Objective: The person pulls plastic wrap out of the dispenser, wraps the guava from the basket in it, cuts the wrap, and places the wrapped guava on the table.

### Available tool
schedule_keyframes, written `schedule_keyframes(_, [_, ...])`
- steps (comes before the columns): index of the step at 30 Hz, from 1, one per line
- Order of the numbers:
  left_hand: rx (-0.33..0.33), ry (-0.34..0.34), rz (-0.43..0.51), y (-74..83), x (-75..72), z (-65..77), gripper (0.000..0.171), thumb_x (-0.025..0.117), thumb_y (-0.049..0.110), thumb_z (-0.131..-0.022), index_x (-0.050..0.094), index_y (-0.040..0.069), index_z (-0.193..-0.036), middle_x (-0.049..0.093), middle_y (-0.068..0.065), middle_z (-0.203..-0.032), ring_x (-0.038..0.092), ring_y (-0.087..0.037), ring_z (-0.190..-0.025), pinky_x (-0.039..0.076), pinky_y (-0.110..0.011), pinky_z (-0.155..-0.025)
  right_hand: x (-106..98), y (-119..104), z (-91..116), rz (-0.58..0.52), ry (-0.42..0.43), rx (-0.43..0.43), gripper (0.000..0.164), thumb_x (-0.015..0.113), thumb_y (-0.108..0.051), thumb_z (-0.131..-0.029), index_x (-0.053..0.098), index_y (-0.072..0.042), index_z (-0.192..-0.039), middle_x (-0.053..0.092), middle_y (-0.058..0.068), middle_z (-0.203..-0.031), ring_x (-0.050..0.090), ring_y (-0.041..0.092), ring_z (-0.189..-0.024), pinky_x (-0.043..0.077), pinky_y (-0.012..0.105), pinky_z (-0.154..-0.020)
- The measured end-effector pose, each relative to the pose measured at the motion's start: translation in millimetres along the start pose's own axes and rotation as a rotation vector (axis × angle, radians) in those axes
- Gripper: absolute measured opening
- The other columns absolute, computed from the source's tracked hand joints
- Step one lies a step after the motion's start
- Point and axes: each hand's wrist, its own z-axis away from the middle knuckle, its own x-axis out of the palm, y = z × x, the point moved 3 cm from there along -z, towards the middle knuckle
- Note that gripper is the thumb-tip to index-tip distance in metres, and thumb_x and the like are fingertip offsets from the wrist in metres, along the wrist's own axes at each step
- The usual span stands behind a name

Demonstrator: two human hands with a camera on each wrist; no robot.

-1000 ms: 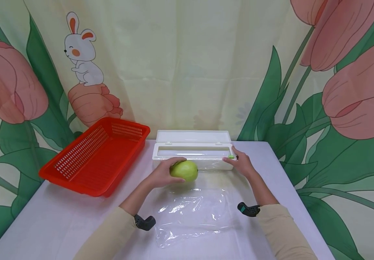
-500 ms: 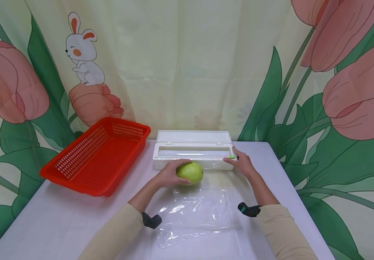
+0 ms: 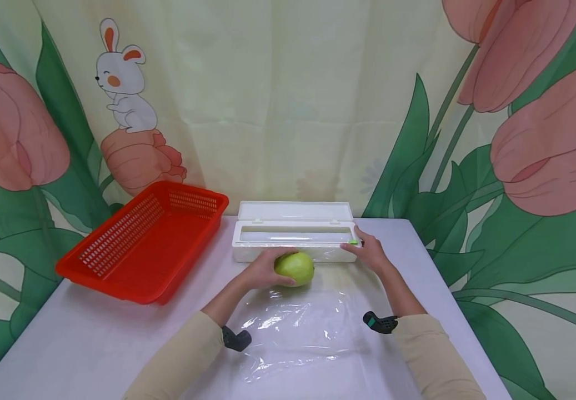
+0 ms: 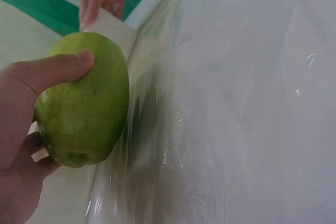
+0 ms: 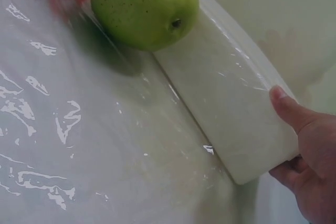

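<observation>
My left hand [image 3: 264,270] grips a speckled green guava [image 3: 295,269] from its left side, thumb on the near face. In the left wrist view the guava [image 4: 86,100] sits beside stretched clear film, and a shadow falls on the film below. Right behind it is a long white cling film dispenser [image 3: 248,254] with its lid raised and a roll inside. My right hand [image 3: 371,254] holds the dispenser's right end, thumb in front near a small green slider [image 3: 353,241]. A sheet of cling film [image 3: 297,333] runs from the dispenser toward me over the table.
A red plastic basket [image 3: 133,272] with slotted sides stands to the left on the white-covered table [image 3: 103,339]. Behind the table hangs a curtain [image 3: 292,111] printed with tulips and a rabbit.
My left hand has carried the guava to the right along the dispenser's front and slightly toward me. My right hand has kept its hold on the dispenser's end.
</observation>
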Motion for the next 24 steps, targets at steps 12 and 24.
schedule_keyframes(12, [0.054, -0.004, -0.023, 1.4, 6.0, -3.3, 0.076, 0.087, 0.025, -0.07, 0.053, 0.016, -0.137, 0.058, -0.004, -0.135, 0.054, -0.024, -0.124, 0.043, -0.045, -0.105, 1, 3, -2, 0.014, 0.009, -0.002, 0.093, 0.066, -0.045, -0.089, 0.011, -0.007, -0.154, 0.016, 0.017, -0.16, 0.021, 0.037, -0.147, 0.03, 0.052, -0.115])
schedule_keyframes(24, [0.048, 0.004, -0.083, 3.4, 9.8, -2.0, 0.083, 0.089, 0.03, -0.066, 0.051, 0.014, -0.138, 0.051, -0.006, -0.133, 0.052, -0.024, -0.117, 0.046, -0.042, -0.099, -2, 5, 3, -0.011, 0.005, 0.004, 0.093, 0.067, -0.049, -0.086, 0.015, -0.013, -0.155, 0.017, 0.014, -0.161, 0.026, 0.037, -0.145, 0.033, 0.051, -0.114])
